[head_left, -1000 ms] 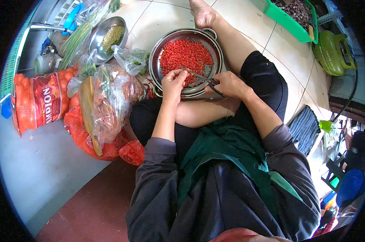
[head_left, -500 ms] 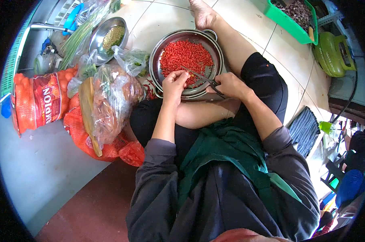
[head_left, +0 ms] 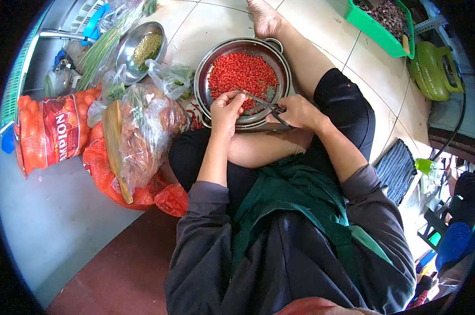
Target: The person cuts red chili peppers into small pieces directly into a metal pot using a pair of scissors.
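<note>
A round metal pot [head_left: 199, 79] on the tiled floor holds a heap of small red chili pieces [head_left: 242, 73]. Over its near rim my left hand [head_left: 227, 111] is closed in a pinch; what the fingertips hold is too small to make out. My right hand [head_left: 299, 112] grips dark scissors [head_left: 271, 106], whose blades reach left across the pot to the left fingertips. Some red chilies [head_left: 196, 116] lie just left of the pot, beside a clear plastic bag [head_left: 143, 136].
Left stand red net sacks [head_left: 54, 131], a metal bowl [head_left: 121, 58] with seeds and long green stalks [head_left: 102, 52]. Upper right are a green tray [head_left: 353, 18] and a green gas cylinder [head_left: 429, 71]. A dark ribbed cloth [head_left: 396, 170] lies right; another person's blue clothing [head_left: 454, 244] shows beyond.
The scissors have shifted slightly in my right hand, and its fingers have moved a little on the handles. My left hand stays nearly in place.
</note>
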### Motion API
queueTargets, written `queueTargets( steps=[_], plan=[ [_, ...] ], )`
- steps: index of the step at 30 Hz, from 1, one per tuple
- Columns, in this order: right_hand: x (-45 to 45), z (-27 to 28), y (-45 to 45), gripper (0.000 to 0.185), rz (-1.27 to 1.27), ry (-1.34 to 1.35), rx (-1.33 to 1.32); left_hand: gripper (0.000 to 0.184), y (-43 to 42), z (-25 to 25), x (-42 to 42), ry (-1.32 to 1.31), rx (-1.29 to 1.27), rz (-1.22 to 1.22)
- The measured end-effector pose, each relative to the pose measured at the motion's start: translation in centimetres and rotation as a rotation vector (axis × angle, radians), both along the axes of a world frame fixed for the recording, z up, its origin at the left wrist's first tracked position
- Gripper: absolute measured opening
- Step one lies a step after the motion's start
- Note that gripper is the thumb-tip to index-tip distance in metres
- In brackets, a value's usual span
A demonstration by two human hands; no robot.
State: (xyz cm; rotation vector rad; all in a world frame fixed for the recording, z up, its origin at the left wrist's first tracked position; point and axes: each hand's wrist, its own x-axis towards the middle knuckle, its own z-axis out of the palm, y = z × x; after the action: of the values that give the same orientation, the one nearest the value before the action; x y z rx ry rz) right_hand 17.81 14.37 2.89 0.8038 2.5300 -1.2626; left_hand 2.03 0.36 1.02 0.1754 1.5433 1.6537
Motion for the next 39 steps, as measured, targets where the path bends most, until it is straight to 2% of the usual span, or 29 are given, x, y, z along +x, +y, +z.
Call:
queueTargets(
  steps=[5,8,11,14,17,20,23,26,35,39],
  plan=[
    [0.0,0.8,-0.1,0.06,-0.016,0.015,0.017,0.015,0.0,-0.2,-0.1,-0.016,-0.028,-0.025],
    [0.1,0.0,-0.2,0.058,0.006,0.034,0.041,0.013,0.0,-0.8,0.0,0.119,-0.072,-0.072],
    [0.1,-0.4,-0.2,0.045,0.023,0.049,0.089,0.011,0.0,-0.6,0.2,0.128,-0.065,-0.085],
    [-0.1,1.4,0.0,0.056,0.004,-0.025,0.007,0.012,0.1,-0.5,0.1,0.109,-0.085,-0.063],
    [0.0,0.6,0.0,0.055,0.001,0.024,0.025,0.014,0.1,-0.2,0.1,0.063,-0.062,-0.026],
    [0.0,2.1,-0.1,0.058,-0.038,-0.033,-0.011,0.016,0.2,0.2,0.0,0.036,-0.075,0.059],
    [0.3,-0.6,-0.1,0.061,0.025,0.064,-0.006,0.014,0.0,-0.2,-0.2,0.049,-0.05,0.039],
    [0.2,0.0,-0.2,0.064,0.013,-0.007,-0.035,0.013,0.1,0.1,0.0,0.051,-0.035,0.018],
    [0.2,-0.6,-0.3,0.06,0.015,0.053,-0.05,0.012,0.0,-0.5,-0.1,0.11,-0.086,-0.013],
    [0.0,0.0,-0.1,0.059,0.022,0.003,-0.053,0.011,0.0,-0.6,0.0,0.098,-0.028,-0.025]
  ],
)
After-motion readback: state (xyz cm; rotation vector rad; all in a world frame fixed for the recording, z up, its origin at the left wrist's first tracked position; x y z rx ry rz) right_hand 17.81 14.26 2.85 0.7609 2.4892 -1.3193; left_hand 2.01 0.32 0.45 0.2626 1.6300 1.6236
